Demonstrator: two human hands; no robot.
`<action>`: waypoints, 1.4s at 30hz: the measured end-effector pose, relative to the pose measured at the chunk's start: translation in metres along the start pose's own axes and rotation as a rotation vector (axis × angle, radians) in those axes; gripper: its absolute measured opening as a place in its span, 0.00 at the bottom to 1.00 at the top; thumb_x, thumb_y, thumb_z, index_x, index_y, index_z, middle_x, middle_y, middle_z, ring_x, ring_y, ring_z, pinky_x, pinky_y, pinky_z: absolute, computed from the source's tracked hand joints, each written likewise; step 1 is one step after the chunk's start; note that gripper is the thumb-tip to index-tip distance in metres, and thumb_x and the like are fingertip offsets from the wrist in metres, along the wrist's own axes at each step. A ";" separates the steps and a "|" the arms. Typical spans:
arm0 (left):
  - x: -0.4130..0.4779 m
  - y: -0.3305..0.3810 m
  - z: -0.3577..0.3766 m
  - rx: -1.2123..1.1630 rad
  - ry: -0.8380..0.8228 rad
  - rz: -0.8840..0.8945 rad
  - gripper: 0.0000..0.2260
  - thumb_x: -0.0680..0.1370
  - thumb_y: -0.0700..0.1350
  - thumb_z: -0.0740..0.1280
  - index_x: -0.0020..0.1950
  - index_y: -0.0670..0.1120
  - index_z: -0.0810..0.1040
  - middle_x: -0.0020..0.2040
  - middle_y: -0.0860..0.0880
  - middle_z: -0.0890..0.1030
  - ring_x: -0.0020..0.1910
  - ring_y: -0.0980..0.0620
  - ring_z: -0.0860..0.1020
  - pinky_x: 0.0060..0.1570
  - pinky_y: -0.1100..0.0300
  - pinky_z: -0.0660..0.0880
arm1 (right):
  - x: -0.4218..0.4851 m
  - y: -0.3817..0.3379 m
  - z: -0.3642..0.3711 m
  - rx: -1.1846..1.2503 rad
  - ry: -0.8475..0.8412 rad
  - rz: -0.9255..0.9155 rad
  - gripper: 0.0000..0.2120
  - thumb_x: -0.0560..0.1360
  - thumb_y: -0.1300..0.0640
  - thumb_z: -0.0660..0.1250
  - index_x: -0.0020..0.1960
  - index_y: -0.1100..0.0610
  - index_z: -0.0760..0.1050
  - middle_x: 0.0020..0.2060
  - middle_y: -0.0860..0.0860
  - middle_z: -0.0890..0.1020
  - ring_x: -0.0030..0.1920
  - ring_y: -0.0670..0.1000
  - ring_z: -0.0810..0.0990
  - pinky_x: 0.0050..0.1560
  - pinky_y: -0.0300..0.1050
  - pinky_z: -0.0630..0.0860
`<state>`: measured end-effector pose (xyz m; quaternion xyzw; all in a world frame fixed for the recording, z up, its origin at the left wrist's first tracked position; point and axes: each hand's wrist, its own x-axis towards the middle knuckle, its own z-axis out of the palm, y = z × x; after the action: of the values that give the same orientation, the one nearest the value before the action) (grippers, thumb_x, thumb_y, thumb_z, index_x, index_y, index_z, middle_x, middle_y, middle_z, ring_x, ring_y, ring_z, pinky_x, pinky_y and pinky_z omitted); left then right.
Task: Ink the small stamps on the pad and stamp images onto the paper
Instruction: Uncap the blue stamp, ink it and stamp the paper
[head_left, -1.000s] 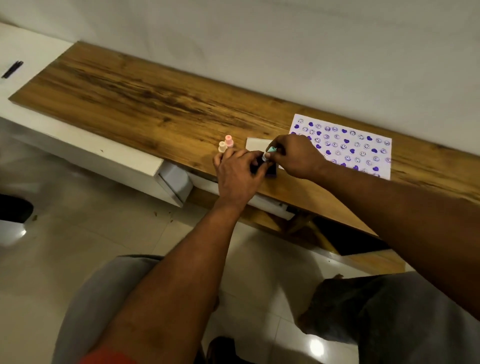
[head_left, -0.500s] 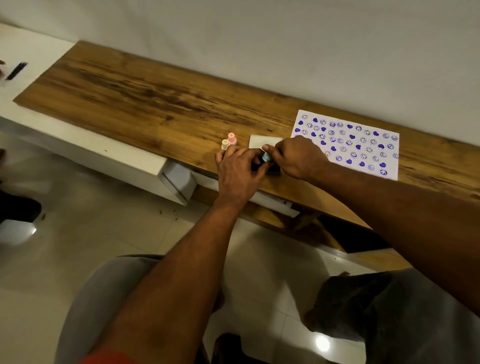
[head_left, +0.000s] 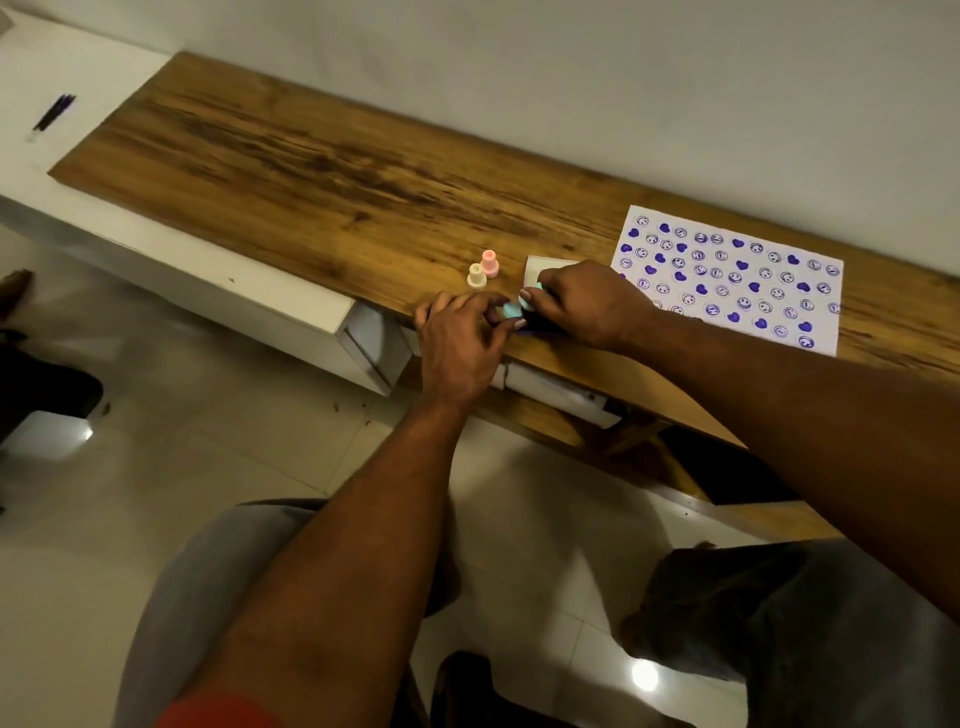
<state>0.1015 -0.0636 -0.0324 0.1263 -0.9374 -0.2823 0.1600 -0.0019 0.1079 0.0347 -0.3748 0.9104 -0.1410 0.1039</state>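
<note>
Both hands meet at the near edge of the wooden counter (head_left: 311, 171), just left of the paper (head_left: 737, 280). The right hand (head_left: 587, 304) pinches a small light-blue stamp (head_left: 537, 287) between thumb and first fingers; only a little of it shows above the knuckles. The left hand (head_left: 460, 343) has its fingers loosely curled, and its fingertips touch a second light-blue piece (head_left: 511, 310), perhaps a cap or another stamp; I cannot tell which. Under both hands a dark edge with a trace of purple shows, most likely the ink pad (head_left: 540, 328), mostly hidden. A white lid or card (head_left: 540, 265) lies just beyond the right hand.

Two more stamps stand upright to the left and a bit farther: a cream stamp (head_left: 477, 275) and a pink stamp (head_left: 489, 263), touching or almost touching each other.

The paper is already nearly full of purple hearts and smiling faces.

These stamps look like light, hard plastic with a narrow neck and a wider base. I judge that the neck is the best place to hold, with two or three fingers, so the inked face stays clear. They are small and will tip easily, and wet ink will smear if the stamp slides. The pad is also light, so one hand should keep it steady.
</note>
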 end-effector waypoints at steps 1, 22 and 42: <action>-0.002 -0.005 -0.001 0.000 0.010 -0.037 0.15 0.80 0.61 0.71 0.62 0.55 0.84 0.54 0.56 0.85 0.61 0.51 0.76 0.65 0.49 0.62 | 0.000 0.000 0.000 -0.002 0.018 0.005 0.19 0.85 0.42 0.55 0.41 0.52 0.71 0.34 0.51 0.75 0.35 0.52 0.73 0.37 0.46 0.62; 0.003 0.026 -0.010 0.105 -0.110 0.078 0.33 0.77 0.70 0.69 0.77 0.54 0.74 0.59 0.52 0.85 0.64 0.49 0.77 0.66 0.47 0.65 | -0.030 0.040 0.005 -0.132 0.107 0.262 0.27 0.83 0.36 0.53 0.50 0.56 0.80 0.36 0.53 0.79 0.39 0.54 0.78 0.35 0.45 0.70; 0.056 0.063 -0.001 0.338 -0.488 -0.114 0.31 0.67 0.68 0.80 0.68 0.63 0.81 0.61 0.53 0.84 0.66 0.46 0.77 0.73 0.44 0.62 | -0.011 -0.011 -0.020 -0.340 0.295 0.291 0.19 0.83 0.45 0.58 0.49 0.56 0.80 0.39 0.56 0.83 0.39 0.60 0.82 0.36 0.46 0.68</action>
<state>0.0418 -0.0315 0.0167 0.1318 -0.9732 -0.1531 -0.1095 0.0070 0.1122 0.0580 -0.2275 0.9706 -0.0225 -0.0751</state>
